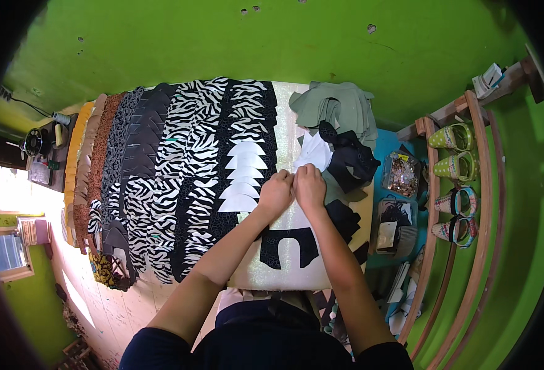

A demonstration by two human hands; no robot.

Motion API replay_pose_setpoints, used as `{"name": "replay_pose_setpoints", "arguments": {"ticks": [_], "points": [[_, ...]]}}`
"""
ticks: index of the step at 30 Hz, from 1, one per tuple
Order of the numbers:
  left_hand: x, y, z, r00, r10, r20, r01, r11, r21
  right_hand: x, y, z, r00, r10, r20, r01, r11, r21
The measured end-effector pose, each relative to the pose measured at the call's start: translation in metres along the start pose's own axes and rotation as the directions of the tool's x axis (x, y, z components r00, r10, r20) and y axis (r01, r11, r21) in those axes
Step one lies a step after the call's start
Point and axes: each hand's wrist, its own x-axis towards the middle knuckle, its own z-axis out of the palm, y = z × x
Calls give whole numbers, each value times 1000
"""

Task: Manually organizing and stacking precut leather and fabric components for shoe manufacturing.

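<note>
Side by side over the pale, shiny table top, my left hand and my right hand meet at the fingertips. Both are closed in a pinch; whatever they hold is too small or hidden to make out. Just beyond my right hand lie several white cut pieces. To the left of my left hand, a column of white half-moon pieces overlaps on dark patterned fabric. A black U-shaped fabric piece rests on the table between my forearms. Black cut pieces are heaped right of my right hand.
Overlapping rows of zebra-print pieces cover the table's left side. Grey-green cut pieces are stacked at the back. Clear boxes of small parts stand at right, beside a wooden rack holding small shoes. A green wall bounds the far side.
</note>
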Motion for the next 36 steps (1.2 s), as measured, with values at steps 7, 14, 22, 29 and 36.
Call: {"name": "replay_pose_setpoints", "arguments": {"ticks": [7, 14, 22, 29, 36], "points": [[7, 1, 3, 962, 63, 267, -144, 944, 296, 20, 45, -57, 963, 251, -94, -216, 935, 279], [3, -7, -3, 988, -101, 114, 114, 986, -117, 4, 59, -81, 962, 258, 84, -226, 590, 775], [-26, 22, -43, 649, -346, 677, 725, 14, -688, -42, 20, -87, 945, -285, 163, 119, 760, 639], [-74, 12, -26, 728, -459, 509, 579, 13, -816, -76, 13, -83, 921, 100, 377, -390, 214, 896], [-102, 36, -18, 764, -505, 402, 550, 183, -815, -97, 30, -64, 727, -56, 684, -658, 225, 718]]}}
